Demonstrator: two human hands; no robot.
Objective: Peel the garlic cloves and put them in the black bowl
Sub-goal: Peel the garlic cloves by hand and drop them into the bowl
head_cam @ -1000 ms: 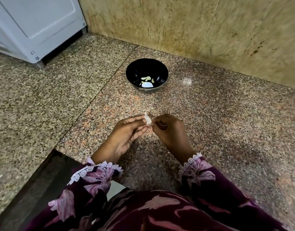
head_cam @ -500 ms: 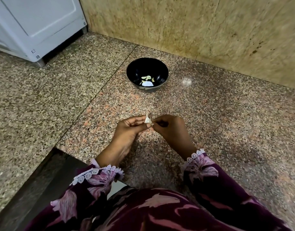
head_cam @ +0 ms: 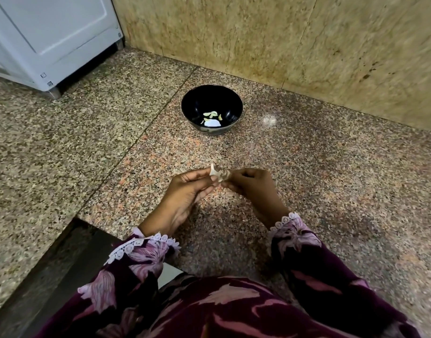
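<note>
Garlic clove [head_cam: 215,176]: small, light, firm, papery skin likely brittle and slippery; pinched between left hand [head_cam: 185,193] and right hand [head_cam: 250,182] fingertips above the floor [head_cam: 331,179], best gripped at its ends; black bowl [head_cam: 192,111] beyond both hands.

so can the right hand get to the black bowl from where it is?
Probably yes. The floor between the right hand and the black bowl shows nothing in the way, but that hand is pinching the garlic clove with the left hand.
</note>
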